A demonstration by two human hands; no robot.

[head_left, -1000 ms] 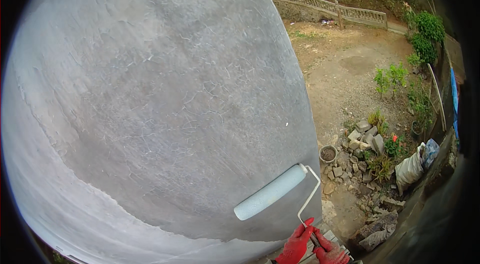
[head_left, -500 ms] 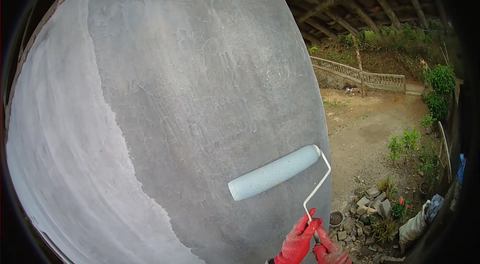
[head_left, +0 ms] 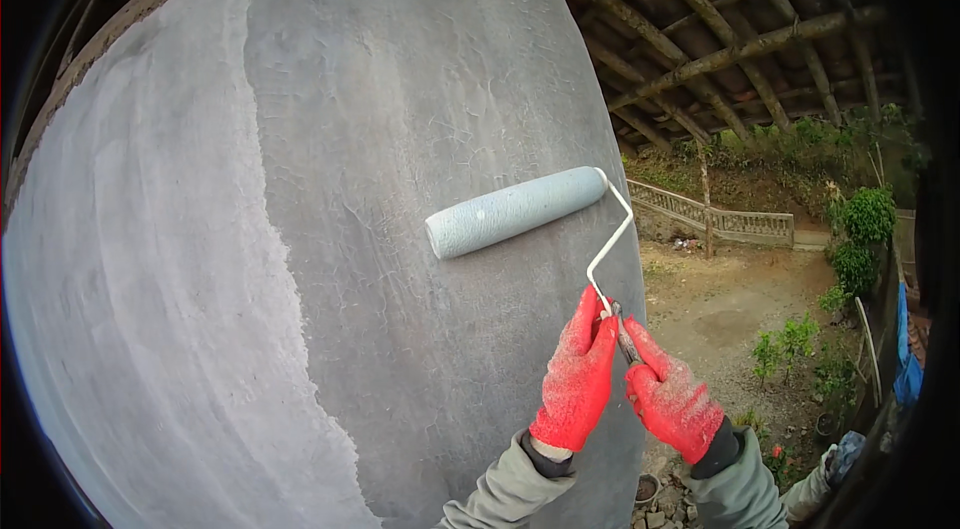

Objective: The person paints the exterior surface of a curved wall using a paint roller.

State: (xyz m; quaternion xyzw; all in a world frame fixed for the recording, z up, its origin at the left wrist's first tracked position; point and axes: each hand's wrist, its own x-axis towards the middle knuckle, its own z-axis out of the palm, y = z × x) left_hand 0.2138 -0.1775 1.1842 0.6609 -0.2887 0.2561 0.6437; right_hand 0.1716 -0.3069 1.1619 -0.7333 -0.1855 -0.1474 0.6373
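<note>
A paint roller with a pale blue, paint-wet sleeve [head_left: 518, 213] lies tilted against the grey wall [head_left: 400, 359], its right end higher. From that end a bent white wire frame [head_left: 612, 247] runs down to a dark handle [head_left: 627, 341]. My left hand [head_left: 578, 369], in a dusty red glove, is closed about the base of the wire where it meets the handle. Just below and to the right, my right hand [head_left: 672, 394], gloved in red as well, grips the handle. Its lower end is hidden inside that hand.
Lighter paint [head_left: 170, 279] covers the wall's left part, ending in a ragged edge. Beyond the wall's right edge lie a dirt yard [head_left: 715, 304], a balustrade [head_left: 750, 224] and green shrubs [head_left: 865, 229]. Wooden roof beams [head_left: 735, 54] hang overhead at upper right.
Both hands have risen, carrying the roller higher up the wall and slightly left. My forearms have come into sight. The view has tilted upward, showing more of the roof beams.
</note>
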